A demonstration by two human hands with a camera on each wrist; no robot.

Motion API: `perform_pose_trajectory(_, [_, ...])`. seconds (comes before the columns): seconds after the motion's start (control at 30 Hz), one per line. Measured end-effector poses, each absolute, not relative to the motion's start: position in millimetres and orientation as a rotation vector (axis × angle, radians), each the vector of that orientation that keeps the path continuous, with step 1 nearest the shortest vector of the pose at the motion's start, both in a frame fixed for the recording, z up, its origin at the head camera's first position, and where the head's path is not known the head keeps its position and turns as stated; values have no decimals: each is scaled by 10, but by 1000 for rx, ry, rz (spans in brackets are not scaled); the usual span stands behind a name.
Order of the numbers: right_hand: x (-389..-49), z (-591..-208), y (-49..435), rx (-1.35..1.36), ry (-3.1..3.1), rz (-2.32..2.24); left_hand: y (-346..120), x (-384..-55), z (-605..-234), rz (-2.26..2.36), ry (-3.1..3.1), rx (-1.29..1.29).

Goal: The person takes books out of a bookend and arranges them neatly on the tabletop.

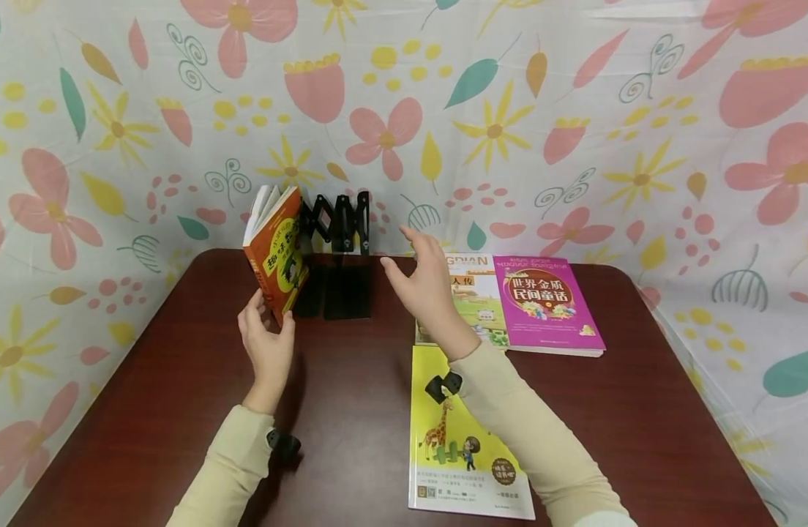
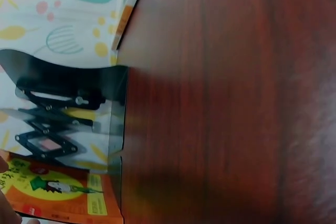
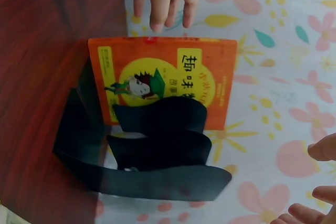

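Observation:
An orange book (image 1: 284,256) with a yellow circle on its cover stands upright at the left end of a black folding bookend (image 1: 347,293). My left hand (image 1: 269,344) is at the book's spine with its fingers loosely spread; in the right wrist view its fingertips (image 3: 156,27) look just short of the spine. To the right of the bookend, my right hand (image 1: 432,289) is raised, thumb and fingers apart, holding nothing. In the right wrist view the bookend's several black dividers (image 3: 157,150) stand beside the orange book.
A purple book (image 1: 545,315) and a white-and-green book (image 1: 479,300) lie flat at the back right of the dark red table (image 1: 351,439). Below them lies a yellow book (image 1: 437,410), partly under my right forearm. A flower-patterned cloth (image 1: 404,110) hangs behind the table.

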State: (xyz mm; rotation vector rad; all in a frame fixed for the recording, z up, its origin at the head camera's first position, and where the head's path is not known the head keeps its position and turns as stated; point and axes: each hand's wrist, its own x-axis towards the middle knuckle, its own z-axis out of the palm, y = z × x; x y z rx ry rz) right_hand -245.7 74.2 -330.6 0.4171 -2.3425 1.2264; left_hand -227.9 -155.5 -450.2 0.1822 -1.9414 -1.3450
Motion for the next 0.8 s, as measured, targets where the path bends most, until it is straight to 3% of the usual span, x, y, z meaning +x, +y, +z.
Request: perform_pose_trajectory(0.8, [-2997,-3668,454,572,-2332,1444,-1699,-2665,-4618,-1503,-1882,261])
